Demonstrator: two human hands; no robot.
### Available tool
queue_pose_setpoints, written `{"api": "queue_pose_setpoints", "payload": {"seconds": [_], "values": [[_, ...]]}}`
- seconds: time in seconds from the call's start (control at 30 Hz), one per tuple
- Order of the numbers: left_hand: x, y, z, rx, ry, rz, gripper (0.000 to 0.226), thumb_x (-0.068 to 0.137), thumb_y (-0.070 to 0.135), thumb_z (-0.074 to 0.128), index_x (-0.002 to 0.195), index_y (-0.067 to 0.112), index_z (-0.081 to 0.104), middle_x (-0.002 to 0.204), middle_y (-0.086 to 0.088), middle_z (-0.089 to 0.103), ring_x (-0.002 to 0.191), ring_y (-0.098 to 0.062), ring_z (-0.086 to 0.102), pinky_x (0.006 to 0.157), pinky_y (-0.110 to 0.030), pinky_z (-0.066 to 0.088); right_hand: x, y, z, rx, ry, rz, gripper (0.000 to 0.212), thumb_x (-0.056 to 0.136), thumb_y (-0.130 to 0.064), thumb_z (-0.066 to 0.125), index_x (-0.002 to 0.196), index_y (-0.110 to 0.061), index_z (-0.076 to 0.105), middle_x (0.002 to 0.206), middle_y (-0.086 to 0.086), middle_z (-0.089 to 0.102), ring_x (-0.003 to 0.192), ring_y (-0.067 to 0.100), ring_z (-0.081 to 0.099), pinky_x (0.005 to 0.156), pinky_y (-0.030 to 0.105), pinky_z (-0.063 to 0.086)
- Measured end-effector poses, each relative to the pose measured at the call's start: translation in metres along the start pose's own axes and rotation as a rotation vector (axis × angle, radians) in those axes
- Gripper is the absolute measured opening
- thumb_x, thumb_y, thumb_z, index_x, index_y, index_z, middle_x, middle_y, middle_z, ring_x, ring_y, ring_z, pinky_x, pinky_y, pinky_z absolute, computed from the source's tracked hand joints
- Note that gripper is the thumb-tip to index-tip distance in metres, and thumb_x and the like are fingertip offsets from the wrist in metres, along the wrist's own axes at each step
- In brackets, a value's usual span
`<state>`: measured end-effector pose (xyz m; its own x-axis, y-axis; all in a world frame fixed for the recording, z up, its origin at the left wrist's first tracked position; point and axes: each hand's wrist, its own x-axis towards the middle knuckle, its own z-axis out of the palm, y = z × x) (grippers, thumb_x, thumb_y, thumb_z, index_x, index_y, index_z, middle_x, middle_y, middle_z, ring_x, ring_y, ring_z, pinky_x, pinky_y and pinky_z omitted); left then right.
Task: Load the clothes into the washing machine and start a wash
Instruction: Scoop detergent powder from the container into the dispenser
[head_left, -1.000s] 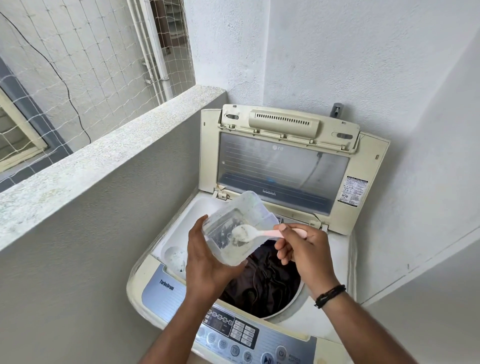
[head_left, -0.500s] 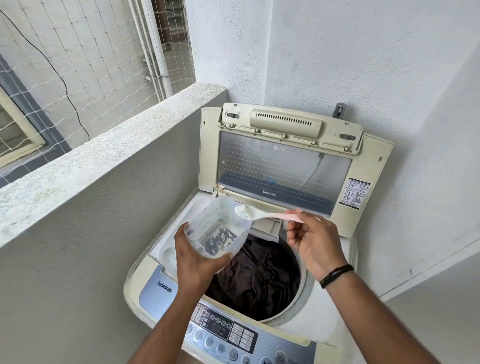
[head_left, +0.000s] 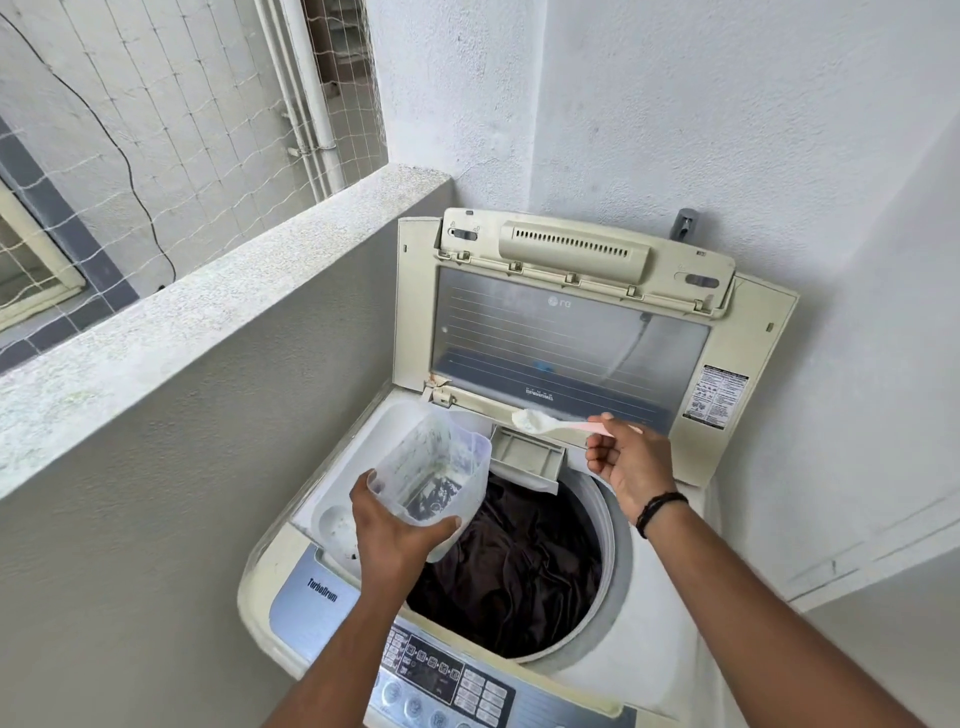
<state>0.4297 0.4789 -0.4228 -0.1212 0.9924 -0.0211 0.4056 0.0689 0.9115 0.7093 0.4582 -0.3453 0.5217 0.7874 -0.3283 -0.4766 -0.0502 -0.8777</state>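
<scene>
This is a home balcony used for washing clothes. A top-loading washing machine (head_left: 519, 467) stands in the corner by a low wall (head_left: 208, 322), with netting (head_left: 156, 130) outside.

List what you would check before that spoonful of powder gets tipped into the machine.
1. Lid up: ok.
2. Detergent drawer pulled open: ok.
3. Spoon over the drawer: ok, just above it.
4. Right hand pinching the spoon handle: ok.
5. Left hand holding the clear container: ok, though tilted.
6. Dark clothes in the drum: ok.
</scene>
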Motion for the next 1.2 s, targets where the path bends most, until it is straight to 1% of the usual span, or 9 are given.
{"api": "queue_pose_setpoints", "payload": {"seconds": [0.17, 0.33, 0.53, 0.63, 0.77, 0.87, 1.0, 1.1, 1.2], "values": [[-0.003, -0.009, 0.008, 0.035, -0.024, -0.030, 0.126, 0.045, 0.038, 0.100, 0.143, 0.020, 0.024, 0.138, -0.003, 0.043, 0.126, -0.022, 0.047, 0.103, -0.041, 0.046, 0.023, 0.037, -0.011, -0.162, 0.045, 0.019, 0.020, 0.097, -0.009, 0.059, 0.101, 0.008, 0.068, 0.067, 0.019, 0.061, 0.049, 0.022, 0.057, 0.047, 0.028, 0.049], [-0.002, -0.017, 0.007, 0.062, -0.048, -0.052, 0.126, 0.043, 0.038, 0.100, 0.141, 0.021, 0.023, 0.138, -0.003, 0.042, 0.126, -0.023, 0.047, 0.104, -0.040, 0.045, 0.034, 0.063, -0.014, -0.368, 0.063, -0.035, 0.015, 0.094, -0.014, 0.066, 0.098, 0.000, 0.072, 0.063, 0.014, 0.067, 0.050, 0.021, 0.059, 0.049, 0.029, 0.053], [-0.001, -0.020, 0.004, 0.082, -0.049, -0.064, 0.127, 0.041, 0.038, 0.101, 0.141, 0.018, 0.025, 0.137, -0.003, 0.042, 0.125, -0.023, 0.047, 0.105, -0.043, 0.046, 0.036, 0.076, -0.019, -0.575, -0.041, -0.154, 0.016, 0.094, -0.013, 0.067, 0.107, -0.010, 0.074, 0.065, 0.005, 0.070, 0.058, 0.017, 0.062, 0.059, 0.028, 0.056], [-0.001, -0.020, 0.002, 0.084, -0.052, -0.058, 0.127, 0.040, 0.040, 0.100, 0.140, 0.019, 0.025, 0.134, -0.001, 0.042, 0.122, -0.022, 0.048, 0.102, -0.041, 0.047, 0.034, 0.077, -0.019, -0.697, -0.106, -0.207, 0.020, 0.094, -0.015, 0.066, 0.112, -0.012, 0.074, 0.067, 0.002, 0.071, 0.060, 0.017, 0.065, 0.069, 0.033, 0.059], [-0.002, -0.019, 0.002, 0.079, -0.061, -0.070, 0.130, 0.037, 0.043, 0.098, 0.141, 0.021, 0.024, 0.136, -0.001, 0.042, 0.123, -0.022, 0.048, 0.103, -0.040, 0.046, 0.028, 0.075, -0.018, -0.792, -0.153, -0.273, 0.020, 0.094, -0.016, 0.067, 0.112, -0.018, 0.075, 0.073, -0.007, 0.071, 0.058, 0.004, 0.067, 0.071, 0.024, 0.057], [-0.003, -0.015, 0.001, 0.068, -0.072, -0.078, 0.131, 0.036, 0.046, 0.097, 0.142, 0.022, 0.023, 0.136, 0.000, 0.042, 0.123, -0.022, 0.048, 0.102, -0.040, 0.046, 0.025, 0.072, -0.018, -0.814, -0.162, -0.302, 0.020, 0.094, -0.017, 0.067, 0.111, -0.021, 0.075, 0.078, -0.010, 0.071, 0.059, 0.002, 0.067, 0.071, 0.022, 0.056], [-0.005, -0.007, -0.001, 0.048, -0.072, -0.049, 0.131, 0.033, 0.050, 0.094, 0.141, 0.023, 0.024, 0.131, 0.004, 0.041, 0.120, -0.019, 0.048, 0.099, -0.038, 0.047, 0.022, 0.064, -0.016, -0.671, -0.092, -0.254, 0.019, 0.095, -0.012, 0.064, 0.110, -0.010, 0.075, 0.071, 0.006, 0.072, 0.063, 0.017, 0.067, 0.068, 0.031, 0.057], [-0.005, 0.001, -0.004, 0.036, -0.072, -0.010, 0.130, 0.033, 0.052, 0.093, 0.140, 0.027, 0.024, 0.129, 0.007, 0.041, 0.117, -0.016, 0.048, 0.097, -0.036, 0.048, 0.018, 0.049, -0.009, -0.385, 0.011, -0.173, 0.016, 0.095, -0.009, 0.063, 0.105, -0.001, 0.073, 0.070, 0.014, 0.070, 0.062, 0.024, 0.065, 0.059, 0.031, 0.056], [-0.006, 0.012, -0.007, 0.011, -0.079, 0.022, 0.126, 0.033, 0.054, 0.092, 0.137, 0.034, 0.024, 0.129, 0.010, 0.042, 0.113, -0.010, 0.048, 0.090, -0.026, 0.045, 0.006, 0.027, -0.002, -0.057, 0.045, -0.058, 0.017, 0.096, -0.010, 0.062, 0.103, 0.004, 0.067, 0.071, 0.016, 0.067, 0.056, 0.023, 0.063, 0.054, 0.029, 0.055]]}}
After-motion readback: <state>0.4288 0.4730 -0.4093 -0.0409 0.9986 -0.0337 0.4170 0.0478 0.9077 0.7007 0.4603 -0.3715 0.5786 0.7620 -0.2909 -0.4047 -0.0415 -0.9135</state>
